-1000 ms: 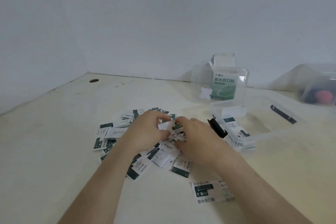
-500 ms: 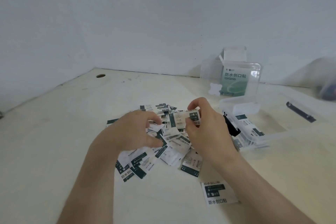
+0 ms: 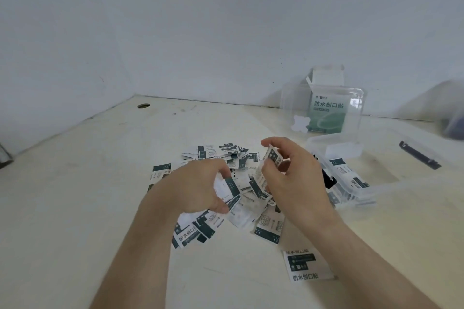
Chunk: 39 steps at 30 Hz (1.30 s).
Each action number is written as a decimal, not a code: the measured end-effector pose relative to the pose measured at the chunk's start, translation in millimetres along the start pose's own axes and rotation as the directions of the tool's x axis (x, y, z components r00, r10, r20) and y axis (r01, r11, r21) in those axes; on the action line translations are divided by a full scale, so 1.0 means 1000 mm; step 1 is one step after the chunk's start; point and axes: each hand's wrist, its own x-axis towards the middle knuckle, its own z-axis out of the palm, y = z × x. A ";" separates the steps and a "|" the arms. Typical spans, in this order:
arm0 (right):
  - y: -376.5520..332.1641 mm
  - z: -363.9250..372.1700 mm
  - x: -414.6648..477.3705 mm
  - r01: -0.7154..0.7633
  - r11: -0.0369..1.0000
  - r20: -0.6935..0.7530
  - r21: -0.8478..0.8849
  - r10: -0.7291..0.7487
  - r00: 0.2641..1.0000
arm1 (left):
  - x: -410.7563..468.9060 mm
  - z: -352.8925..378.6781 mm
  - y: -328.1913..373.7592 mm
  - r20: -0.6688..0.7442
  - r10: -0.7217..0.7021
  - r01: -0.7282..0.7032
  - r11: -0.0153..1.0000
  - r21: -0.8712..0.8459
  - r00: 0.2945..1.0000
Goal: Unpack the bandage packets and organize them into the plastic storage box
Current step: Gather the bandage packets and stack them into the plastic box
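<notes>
Left of the storage box (image 3: 367, 197), the right hand (image 3: 293, 179) pinched gathered packets (image 3: 274, 155), the left hand (image 3: 198, 185) gripped more; boxing them seemed due next.

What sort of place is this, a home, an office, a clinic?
Most likely a plain desk in a bare room corner; home or office, I can't tell. Signs: a cream tabletop with a cable hole, blank white walls meeting behind it, and bandage packets beside a clear storage box.

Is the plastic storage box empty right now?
No, several bandage packets lie inside the clear storage box, just to the right of the right hand.
</notes>
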 end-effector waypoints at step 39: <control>-0.010 -0.007 -0.003 -0.513 0.623 0.458 0.590 0.265 0.849 | 0.015 0.026 0.037 -0.442 -0.052 -0.400 0.341 -0.851 0.896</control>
